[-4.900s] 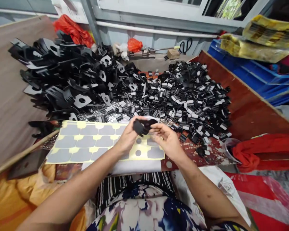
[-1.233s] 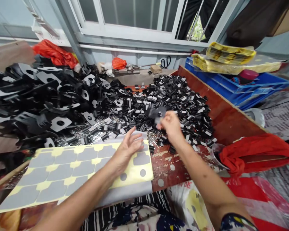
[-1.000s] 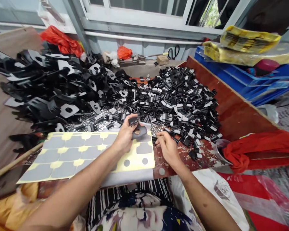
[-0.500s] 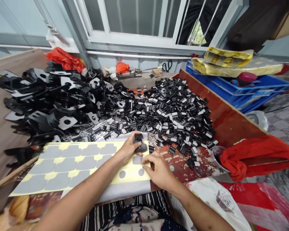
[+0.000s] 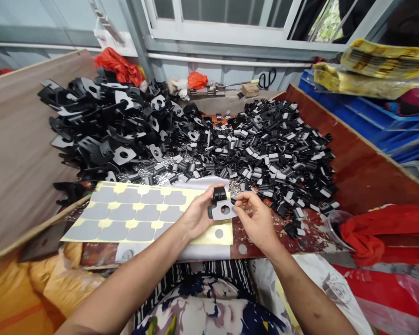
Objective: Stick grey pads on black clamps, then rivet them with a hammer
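My left hand (image 5: 199, 215) is closed around a black plastic clip (image 5: 219, 194), holding it above the yellow backing sheet (image 5: 191, 239). Across the clip's near face lies a grey adhesive pad (image 5: 217, 213) with a round hole, dark plastic showing through it. My right hand (image 5: 256, 215) pinches at the pad's right end with thumb and forefinger. How firmly the pad is stuck on cannot be seen. Below the hands, the sheet carries rows of grey stickers (image 5: 117, 212) and a small grey disc (image 5: 219, 233).
Large black clip parts (image 5: 101, 125) are heaped at the left, smaller black clips (image 5: 275, 149) at the right, with thin metal pins (image 5: 149, 168) between. Wooden boards (image 5: 349, 139) edge the bench. Blue crates (image 5: 366, 116) and red cloth (image 5: 380, 228) stand at the right.
The clip has turned so its padded face shows. My right hand has risen from the sheet to the clip, and the grey pad is now on it. The view has shifted left.
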A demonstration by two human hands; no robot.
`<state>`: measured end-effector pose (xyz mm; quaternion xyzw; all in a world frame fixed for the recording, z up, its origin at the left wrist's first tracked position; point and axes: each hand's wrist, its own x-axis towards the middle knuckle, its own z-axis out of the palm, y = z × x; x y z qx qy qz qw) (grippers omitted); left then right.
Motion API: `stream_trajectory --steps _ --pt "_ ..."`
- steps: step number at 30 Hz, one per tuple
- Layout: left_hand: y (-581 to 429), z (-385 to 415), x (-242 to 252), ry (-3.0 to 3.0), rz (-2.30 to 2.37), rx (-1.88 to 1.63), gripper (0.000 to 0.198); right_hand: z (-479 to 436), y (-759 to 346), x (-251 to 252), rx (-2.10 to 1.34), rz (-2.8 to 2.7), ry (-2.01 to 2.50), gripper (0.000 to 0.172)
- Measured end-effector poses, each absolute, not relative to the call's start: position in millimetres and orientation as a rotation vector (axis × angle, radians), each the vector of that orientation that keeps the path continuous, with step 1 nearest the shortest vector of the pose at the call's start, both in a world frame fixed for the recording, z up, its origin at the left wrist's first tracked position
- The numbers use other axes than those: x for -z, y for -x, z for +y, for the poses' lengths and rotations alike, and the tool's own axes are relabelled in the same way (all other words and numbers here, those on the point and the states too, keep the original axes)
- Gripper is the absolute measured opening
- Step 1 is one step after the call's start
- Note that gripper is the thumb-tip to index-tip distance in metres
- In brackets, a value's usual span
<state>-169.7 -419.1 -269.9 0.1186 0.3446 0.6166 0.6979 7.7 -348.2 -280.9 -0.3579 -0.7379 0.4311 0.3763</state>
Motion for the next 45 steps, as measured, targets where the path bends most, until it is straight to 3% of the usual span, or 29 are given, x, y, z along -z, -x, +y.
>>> stream_trajectory --steps 14,20,23,27,30,31,35,38,41,43,45 --pt "170 -424 275 -0.284 0.747 -1.384 0.041 -354 3 290 -1.131 -1.855 0.891 0.015" --pt "166 -428 273 -0.301 0.778 -1.386 0.049 -358 5 285 -0.936 -1.977 0.866 0.013" --pt "156 -429 272 -0.41 0.956 -1.462 0.057 -368 8 287 -0.708 -2.073 0.821 0.022" --pt "147 -437 277 -0.612 1.309 -1.561 0.048 -382 5 294 -0.325 -2.246 0.799 0.039" --pt "156 -449 284 -0.781 1.39 -1.34 0.046 -366 -8 291 -0.272 -2.36 0.953 0.057" --pt "164 -452 284 -0.823 1.379 -1.184 0.047 -354 -13 286 -0.357 -2.398 0.988 0.055" --pt "225 -443 250 -0.84 1.36 -0.728 0.047 -275 -19 260 -0.783 -2.369 0.954 0.012" --pt "288 -416 187 -0.783 1.421 -1.301 0.06 -215 8 242 -0.689 -2.254 0.946 0.011" --pt "335 -395 130 -0.716 1.234 -1.967 0.046 -168 56 231 -0.559 -2.282 0.911 0.016" --pt "341 -392 119 -0.675 1.248 -2.033 0.046 -141 88 225 -0.325 -2.273 0.934 0.024" --pt "329 -395 136 -0.653 1.337 -1.814 0.057 -114 113 219 -0.07 -2.243 0.966 0.038"
